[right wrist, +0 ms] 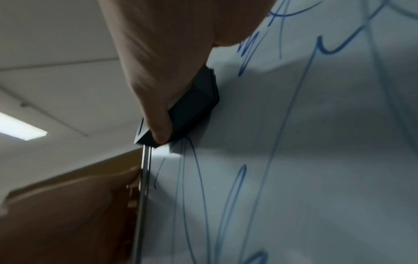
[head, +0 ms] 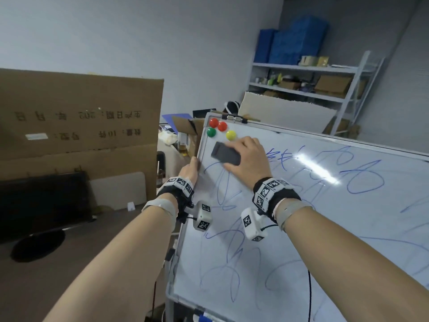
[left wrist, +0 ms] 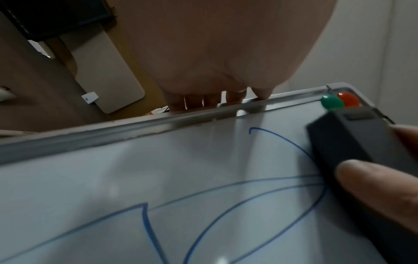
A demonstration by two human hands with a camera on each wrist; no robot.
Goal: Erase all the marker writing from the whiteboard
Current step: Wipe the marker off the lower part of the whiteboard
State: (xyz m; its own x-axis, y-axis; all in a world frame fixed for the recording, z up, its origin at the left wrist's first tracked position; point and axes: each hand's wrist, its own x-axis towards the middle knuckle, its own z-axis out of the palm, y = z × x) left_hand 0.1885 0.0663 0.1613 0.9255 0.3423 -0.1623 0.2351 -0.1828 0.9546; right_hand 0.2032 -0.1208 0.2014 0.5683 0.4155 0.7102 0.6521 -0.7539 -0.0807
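Observation:
A whiteboard [head: 362,228] [left wrist: 113,178] [right wrist: 328,142] on a stand fills the right of the head view, covered with blue marker writing [head: 362,180] [left wrist: 226,196] [right wrist: 282,125]. My right hand [head: 246,156] [right wrist: 172,75] grips a dark grey eraser [head: 225,153] [left wrist: 353,139] [right wrist: 196,105] flat against the board near its top left corner, just below the magnets. My left hand [head: 189,170] [left wrist: 214,53] grips the board's left frame edge [head: 200,149] [left wrist: 158,125], fingers curled behind it.
Two red magnets [head: 217,124], a green one [head: 211,132] [left wrist: 332,101] and a yellow one [head: 231,135] sit in the board's top left corner. Big cardboard boxes [head: 79,122] and a black monitor [head: 41,201] stand left. A metal shelf [head: 311,82] is behind.

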